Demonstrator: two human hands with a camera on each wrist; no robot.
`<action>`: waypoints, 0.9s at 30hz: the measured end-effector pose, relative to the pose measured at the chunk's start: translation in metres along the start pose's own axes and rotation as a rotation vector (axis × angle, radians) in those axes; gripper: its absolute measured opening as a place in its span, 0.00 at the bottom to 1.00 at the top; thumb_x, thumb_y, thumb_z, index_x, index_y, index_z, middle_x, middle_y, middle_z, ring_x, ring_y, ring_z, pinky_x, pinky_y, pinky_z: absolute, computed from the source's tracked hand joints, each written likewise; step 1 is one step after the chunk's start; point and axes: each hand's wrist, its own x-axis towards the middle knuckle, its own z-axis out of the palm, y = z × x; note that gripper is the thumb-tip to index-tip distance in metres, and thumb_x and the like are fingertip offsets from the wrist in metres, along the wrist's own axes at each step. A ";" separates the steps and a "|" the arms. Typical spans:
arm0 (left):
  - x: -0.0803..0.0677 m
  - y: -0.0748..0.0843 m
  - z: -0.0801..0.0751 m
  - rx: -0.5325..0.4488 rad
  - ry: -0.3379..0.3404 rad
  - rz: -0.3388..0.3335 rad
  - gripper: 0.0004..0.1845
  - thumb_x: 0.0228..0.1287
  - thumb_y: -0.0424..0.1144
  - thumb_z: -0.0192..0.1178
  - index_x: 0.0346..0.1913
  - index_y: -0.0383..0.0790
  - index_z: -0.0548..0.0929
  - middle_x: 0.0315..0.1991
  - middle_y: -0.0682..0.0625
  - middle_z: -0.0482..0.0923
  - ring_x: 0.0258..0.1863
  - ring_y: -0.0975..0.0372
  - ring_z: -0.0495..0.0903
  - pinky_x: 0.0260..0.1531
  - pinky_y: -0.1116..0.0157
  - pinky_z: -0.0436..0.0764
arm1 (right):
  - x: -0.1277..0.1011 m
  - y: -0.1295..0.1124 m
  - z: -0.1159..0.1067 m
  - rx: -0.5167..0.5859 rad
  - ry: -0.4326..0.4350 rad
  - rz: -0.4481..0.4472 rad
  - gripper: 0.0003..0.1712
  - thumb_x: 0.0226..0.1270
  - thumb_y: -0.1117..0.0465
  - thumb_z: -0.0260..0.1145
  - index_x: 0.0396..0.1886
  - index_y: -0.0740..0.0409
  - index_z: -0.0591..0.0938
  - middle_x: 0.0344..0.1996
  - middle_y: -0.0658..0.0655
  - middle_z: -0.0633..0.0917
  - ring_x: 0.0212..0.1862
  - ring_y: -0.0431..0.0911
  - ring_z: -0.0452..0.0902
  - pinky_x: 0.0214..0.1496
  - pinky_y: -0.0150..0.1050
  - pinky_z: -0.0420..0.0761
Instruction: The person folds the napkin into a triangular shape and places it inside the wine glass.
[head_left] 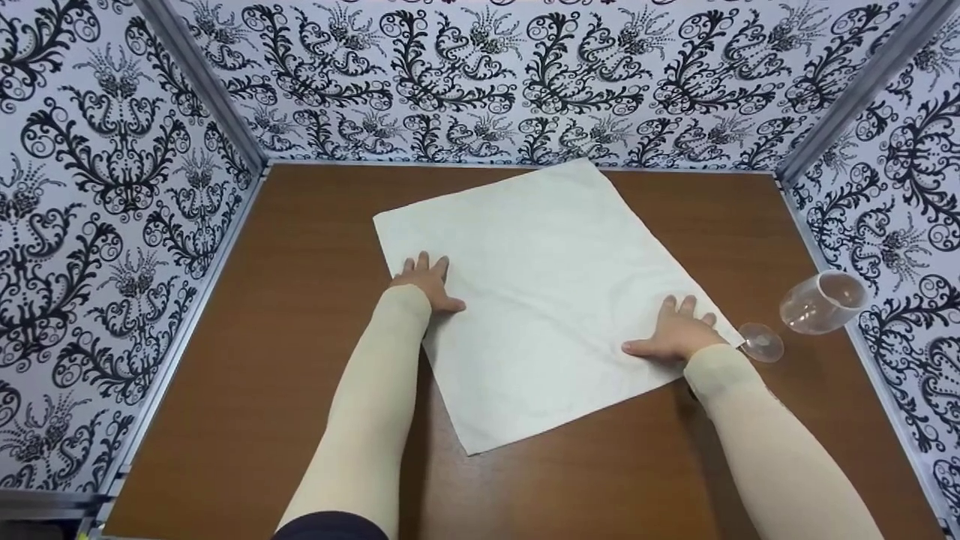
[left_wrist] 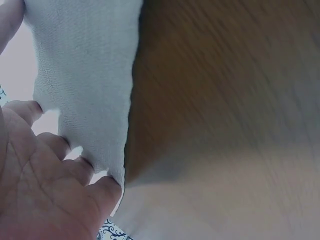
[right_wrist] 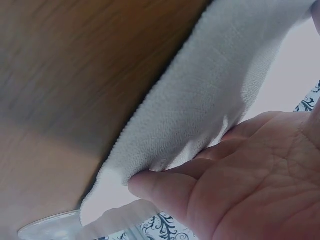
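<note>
A white cloth (head_left: 525, 300) lies spread out on the brown table, turned at an angle, with a few soft creases. My left hand (head_left: 427, 285) rests on its left edge, fingers spread and fingertips pressing the fabric. Near the cloth's right corner, my right hand (head_left: 679, 334) lies with spread fingers and the thumb pointing left. In the left wrist view the fingertips (left_wrist: 107, 187) touch the cloth (left_wrist: 92, 75) along its border. The right wrist view has the fingers (right_wrist: 165, 185) on the cloth (right_wrist: 200, 100) close to its edge.
A clear stemmed glass (head_left: 821, 304) stands to the right, its base (head_left: 763, 343) right at the cloth's right corner. Brown tabletop (head_left: 285, 315) surrounds the cloth. Patterned panels (head_left: 465, 82) in metal frames border the table at the back and both sides.
</note>
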 end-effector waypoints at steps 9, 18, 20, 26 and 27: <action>-0.026 0.009 -0.005 -0.056 0.062 0.015 0.54 0.68 0.65 0.63 0.87 0.49 0.49 0.87 0.37 0.38 0.86 0.40 0.39 0.83 0.44 0.52 | 0.003 0.002 -0.003 -0.006 -0.002 -0.007 0.87 0.54 0.19 0.69 0.80 0.80 0.33 0.76 0.89 0.29 0.71 0.95 0.27 0.74 0.83 0.43; -0.017 0.016 -0.012 0.063 0.107 0.029 0.50 0.70 0.64 0.64 0.84 0.42 0.57 0.84 0.34 0.54 0.81 0.40 0.60 0.76 0.44 0.69 | 0.005 0.003 -0.004 -0.002 0.048 0.002 0.84 0.58 0.21 0.67 0.79 0.83 0.36 0.76 0.90 0.32 0.73 0.93 0.29 0.74 0.83 0.44; -0.009 0.013 -0.009 0.053 0.119 0.035 0.51 0.69 0.65 0.64 0.85 0.44 0.55 0.85 0.35 0.50 0.83 0.40 0.55 0.79 0.44 0.64 | 0.005 0.002 -0.002 0.002 0.041 0.015 0.85 0.57 0.19 0.66 0.79 0.84 0.35 0.75 0.90 0.31 0.73 0.93 0.29 0.76 0.81 0.42; 0.006 -0.006 0.008 -0.025 0.064 0.013 0.56 0.66 0.71 0.63 0.87 0.56 0.47 0.88 0.41 0.35 0.86 0.40 0.36 0.84 0.42 0.49 | 0.006 0.000 0.003 -0.019 0.010 0.003 0.87 0.55 0.17 0.66 0.78 0.84 0.35 0.74 0.92 0.32 0.72 0.94 0.31 0.75 0.82 0.41; 0.007 -0.007 0.009 -0.028 0.067 0.019 0.56 0.65 0.72 0.63 0.87 0.56 0.47 0.88 0.41 0.35 0.86 0.40 0.36 0.84 0.43 0.49 | 0.006 0.000 0.003 -0.024 0.010 0.004 0.87 0.55 0.18 0.66 0.78 0.84 0.35 0.74 0.92 0.32 0.72 0.94 0.32 0.75 0.82 0.42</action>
